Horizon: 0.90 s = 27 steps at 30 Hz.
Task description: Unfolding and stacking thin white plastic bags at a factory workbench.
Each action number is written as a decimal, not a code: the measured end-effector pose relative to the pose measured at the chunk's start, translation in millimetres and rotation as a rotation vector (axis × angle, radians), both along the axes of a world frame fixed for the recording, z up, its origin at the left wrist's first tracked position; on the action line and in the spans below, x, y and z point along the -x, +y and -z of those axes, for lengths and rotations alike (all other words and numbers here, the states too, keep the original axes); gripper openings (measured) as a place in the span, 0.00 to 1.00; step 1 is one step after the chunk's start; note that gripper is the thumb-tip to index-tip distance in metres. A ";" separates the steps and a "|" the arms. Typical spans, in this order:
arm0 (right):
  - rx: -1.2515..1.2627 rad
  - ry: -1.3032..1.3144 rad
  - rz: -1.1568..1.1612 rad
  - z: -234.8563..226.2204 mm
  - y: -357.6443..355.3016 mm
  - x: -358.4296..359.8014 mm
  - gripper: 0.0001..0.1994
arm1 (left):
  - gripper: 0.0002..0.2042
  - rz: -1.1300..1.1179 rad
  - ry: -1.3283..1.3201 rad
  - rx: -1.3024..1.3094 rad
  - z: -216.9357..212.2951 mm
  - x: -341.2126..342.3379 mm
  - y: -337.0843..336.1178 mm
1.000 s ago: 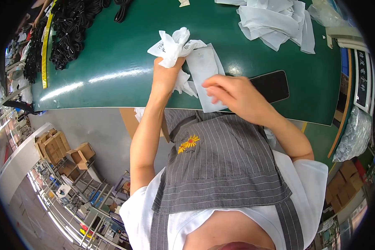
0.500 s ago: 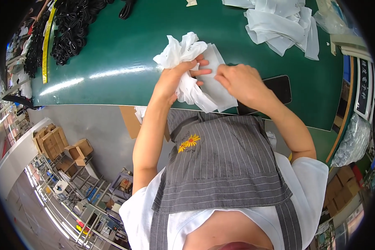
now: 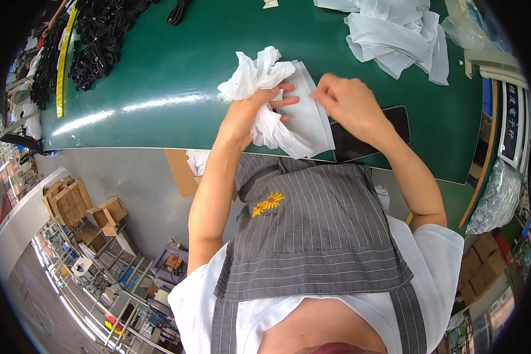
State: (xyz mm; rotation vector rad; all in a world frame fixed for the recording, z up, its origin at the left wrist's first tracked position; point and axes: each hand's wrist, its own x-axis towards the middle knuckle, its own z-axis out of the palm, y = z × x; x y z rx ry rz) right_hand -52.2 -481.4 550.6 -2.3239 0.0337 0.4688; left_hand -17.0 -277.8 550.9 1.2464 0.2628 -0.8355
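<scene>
Left hand (image 3: 249, 115) clutching crumpled white bags (image 3: 255, 74); right hand (image 3: 349, 106) pinching one flat bag (image 3: 307, 118); unsorted heap (image 3: 395, 32) remains on surface (image 3: 159, 76).

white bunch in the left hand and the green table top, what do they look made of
White bunch: thin matte non-woven fabric or soft paper, judging by its crumpled soft folds. Green table top: smooth, slightly glossy mat, likely rubber or vinyl; a bright light streak reflects off it.
</scene>
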 end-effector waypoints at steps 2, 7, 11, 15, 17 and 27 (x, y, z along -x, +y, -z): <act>0.066 -0.050 -0.100 5.7 6.5 2.9 0.11 | 0.23 -0.002 -0.005 0.001 -1.3 -0.6 -0.8; 0.098 -0.115 -0.073 -20.1 2.5 -8.6 0.10 | 0.25 -0.031 -0.016 0.169 -7.8 2.1 7.0; -0.441 -0.129 0.088 -29.8 9.3 -7.2 0.12 | 0.29 -0.002 -0.037 0.330 -13.5 8.8 10.0; -0.598 -0.141 0.083 -36.7 29.8 -4.5 0.13 | 0.30 -0.069 -0.033 0.249 -15.3 17.9 5.9; -0.538 -0.142 0.099 -39.4 37.7 -3.9 0.11 | 0.29 -0.163 -0.048 0.130 -17.6 23.5 -3.2; -0.967 -0.090 0.176 -16.8 21.8 -6.8 0.09 | 0.12 -0.337 -0.150 0.168 -17.4 17.7 1.4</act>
